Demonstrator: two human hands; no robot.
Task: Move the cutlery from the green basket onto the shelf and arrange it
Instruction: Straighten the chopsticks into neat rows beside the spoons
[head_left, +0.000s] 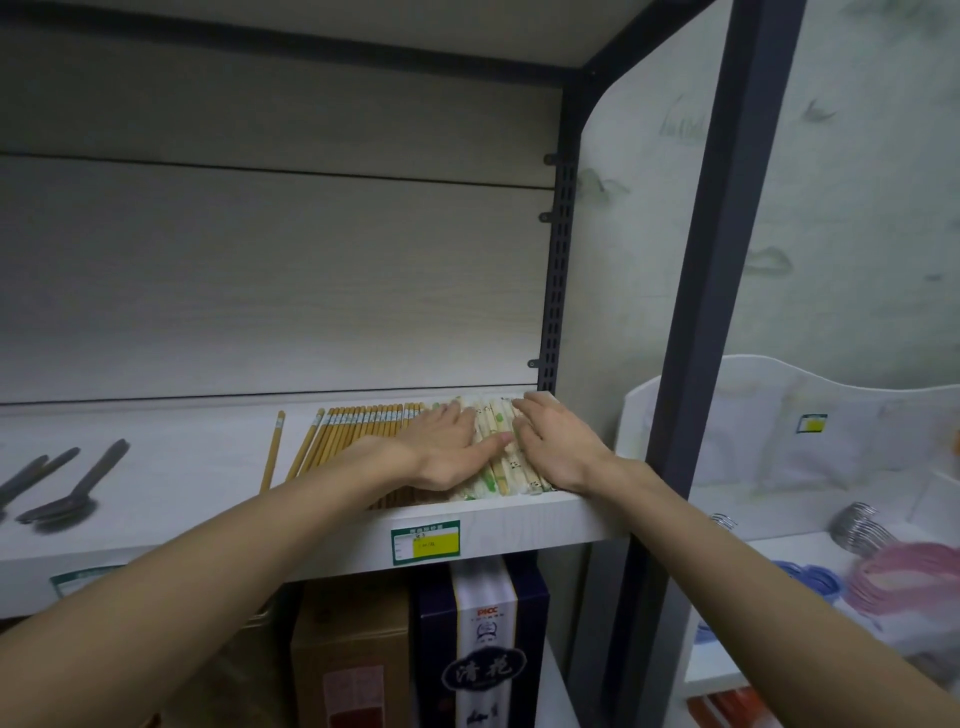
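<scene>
On the white shelf (208, 467) lies a row of wooden chopsticks (353, 431), and to its right a row of wrapped disposable chopsticks (493, 457) with green print. My left hand (447, 447) lies flat with straight fingers over the seam between the two rows. My right hand (556, 447) presses flat on the wrapped chopsticks at the shelf's right end. One wooden chopstick (272, 452) lies apart to the left. Dark spoons (72, 493) lie at the far left. The green basket is not in view.
A dark metal post (717, 312) stands right of the shelf. Boxes (483, 649) stand on the level below. A price tag (426, 540) is on the shelf's front edge. The neighbouring unit on the right holds metal whisks (857, 525) and pink and blue plastic items (909, 571).
</scene>
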